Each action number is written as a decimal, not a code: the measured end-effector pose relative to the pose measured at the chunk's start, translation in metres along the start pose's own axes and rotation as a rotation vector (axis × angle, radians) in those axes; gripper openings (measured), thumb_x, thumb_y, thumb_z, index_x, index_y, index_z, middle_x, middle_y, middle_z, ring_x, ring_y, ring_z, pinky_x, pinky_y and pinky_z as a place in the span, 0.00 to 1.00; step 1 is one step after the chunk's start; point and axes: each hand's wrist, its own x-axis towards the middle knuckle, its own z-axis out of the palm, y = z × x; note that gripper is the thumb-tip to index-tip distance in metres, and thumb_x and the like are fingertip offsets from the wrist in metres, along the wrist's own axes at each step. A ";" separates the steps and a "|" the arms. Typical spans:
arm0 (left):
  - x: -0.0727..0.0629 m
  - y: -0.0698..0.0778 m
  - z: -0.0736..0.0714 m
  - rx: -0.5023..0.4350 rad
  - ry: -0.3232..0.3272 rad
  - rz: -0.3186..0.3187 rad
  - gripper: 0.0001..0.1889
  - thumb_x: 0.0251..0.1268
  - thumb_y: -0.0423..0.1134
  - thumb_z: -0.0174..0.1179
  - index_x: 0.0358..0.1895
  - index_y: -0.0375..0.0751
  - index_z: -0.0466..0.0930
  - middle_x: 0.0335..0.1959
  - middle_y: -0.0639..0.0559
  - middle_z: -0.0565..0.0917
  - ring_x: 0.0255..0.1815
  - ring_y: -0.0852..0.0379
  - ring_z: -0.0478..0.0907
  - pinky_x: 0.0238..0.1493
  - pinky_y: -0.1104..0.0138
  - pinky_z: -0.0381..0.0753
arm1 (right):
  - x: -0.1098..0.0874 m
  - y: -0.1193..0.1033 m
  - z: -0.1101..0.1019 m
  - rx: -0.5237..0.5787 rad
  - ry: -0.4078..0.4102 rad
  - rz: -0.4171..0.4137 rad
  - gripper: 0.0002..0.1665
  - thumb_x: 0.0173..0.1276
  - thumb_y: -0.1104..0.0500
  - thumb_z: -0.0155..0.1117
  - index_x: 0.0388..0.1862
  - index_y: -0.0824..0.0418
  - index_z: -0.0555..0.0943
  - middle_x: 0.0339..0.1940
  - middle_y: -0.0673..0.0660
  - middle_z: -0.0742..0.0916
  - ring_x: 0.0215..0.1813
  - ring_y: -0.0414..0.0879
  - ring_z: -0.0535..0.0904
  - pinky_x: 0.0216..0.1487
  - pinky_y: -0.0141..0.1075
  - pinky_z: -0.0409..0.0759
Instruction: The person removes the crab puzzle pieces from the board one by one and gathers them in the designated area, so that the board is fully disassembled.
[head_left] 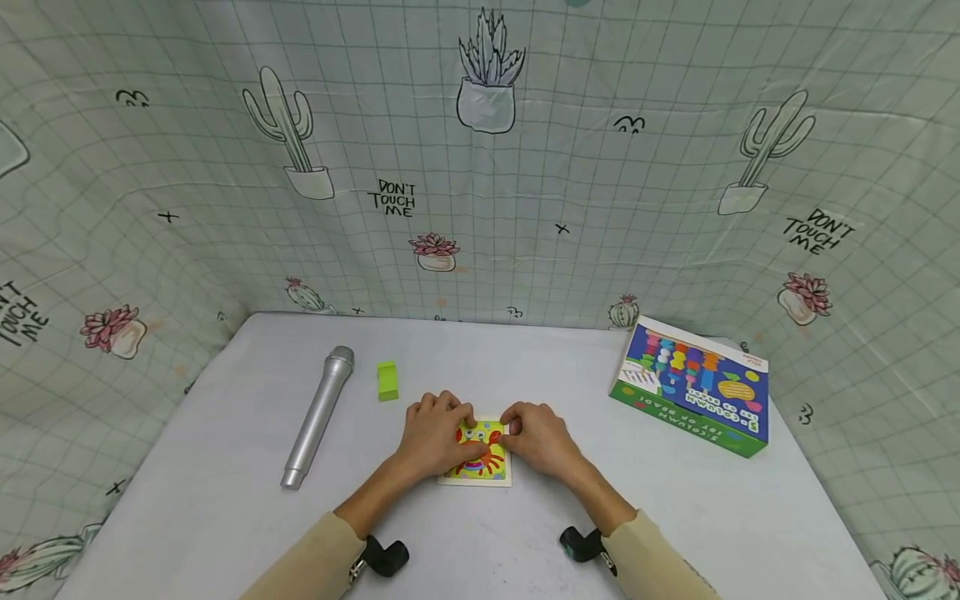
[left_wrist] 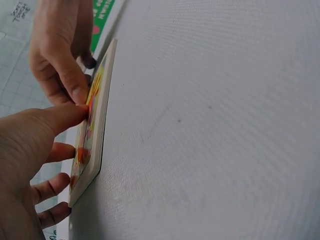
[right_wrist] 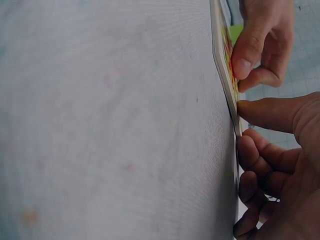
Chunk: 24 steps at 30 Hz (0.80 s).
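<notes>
A small square crab puzzle (head_left: 483, 467), a yellow picture with a red crab in a pale wooden frame, lies flat near the middle of the white table. From the left, my left hand (head_left: 437, 435) holds it, its thumb on the picture and its fingers along the left and far sides. My right hand (head_left: 542, 439) grips the right edge with thumb and index finger at the upper corner, the other fingers curled beside the frame. In the left wrist view the puzzle (left_wrist: 92, 130) shows edge-on, with both thumbs close together over it. Hands hide part of the picture.
A silver microphone-shaped stick (head_left: 318, 417) lies to the left, with a lime-green block (head_left: 387, 381) beside it. At the back right is a blue and green bead-set box (head_left: 693, 387). Behind the table hangs a checked cloth (head_left: 487, 192) with cactus drawings.
</notes>
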 end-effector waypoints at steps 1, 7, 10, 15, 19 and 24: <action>0.000 0.000 0.000 0.001 0.001 0.001 0.20 0.54 0.62 0.72 0.37 0.52 0.81 0.45 0.51 0.76 0.49 0.45 0.69 0.55 0.40 0.66 | 0.000 0.000 0.000 0.002 -0.004 0.003 0.12 0.62 0.57 0.74 0.42 0.59 0.84 0.25 0.46 0.79 0.32 0.43 0.70 0.35 0.37 0.67; -0.001 0.001 -0.001 0.018 0.000 -0.003 0.19 0.54 0.62 0.71 0.37 0.53 0.81 0.45 0.52 0.76 0.48 0.46 0.69 0.56 0.40 0.66 | 0.001 0.001 0.000 -0.004 -0.011 0.004 0.11 0.63 0.58 0.73 0.42 0.59 0.83 0.26 0.46 0.78 0.33 0.44 0.70 0.36 0.39 0.66; 0.000 0.001 -0.002 0.019 -0.005 -0.011 0.19 0.54 0.62 0.71 0.37 0.53 0.81 0.45 0.52 0.76 0.49 0.45 0.69 0.56 0.40 0.66 | 0.000 0.000 0.000 -0.006 -0.007 -0.005 0.11 0.63 0.58 0.73 0.42 0.59 0.83 0.26 0.46 0.78 0.33 0.44 0.70 0.37 0.39 0.66; 0.000 0.001 -0.002 0.016 -0.005 -0.011 0.19 0.53 0.62 0.71 0.36 0.53 0.81 0.45 0.51 0.76 0.49 0.44 0.69 0.57 0.38 0.65 | 0.001 0.000 -0.001 0.005 -0.001 -0.011 0.12 0.63 0.58 0.73 0.43 0.60 0.82 0.26 0.45 0.79 0.31 0.43 0.70 0.35 0.38 0.66; 0.000 0.002 -0.002 0.020 -0.002 -0.012 0.19 0.53 0.62 0.71 0.36 0.53 0.81 0.45 0.51 0.76 0.49 0.44 0.69 0.58 0.38 0.65 | 0.001 0.000 -0.001 0.013 -0.010 -0.006 0.13 0.62 0.58 0.73 0.43 0.60 0.82 0.26 0.46 0.79 0.31 0.43 0.70 0.34 0.37 0.66; 0.000 0.002 -0.001 0.018 -0.004 -0.019 0.19 0.53 0.62 0.71 0.36 0.53 0.81 0.46 0.51 0.76 0.50 0.44 0.70 0.58 0.38 0.65 | 0.002 0.000 -0.003 0.015 -0.025 0.003 0.13 0.62 0.58 0.73 0.44 0.59 0.82 0.27 0.46 0.78 0.30 0.43 0.70 0.33 0.37 0.66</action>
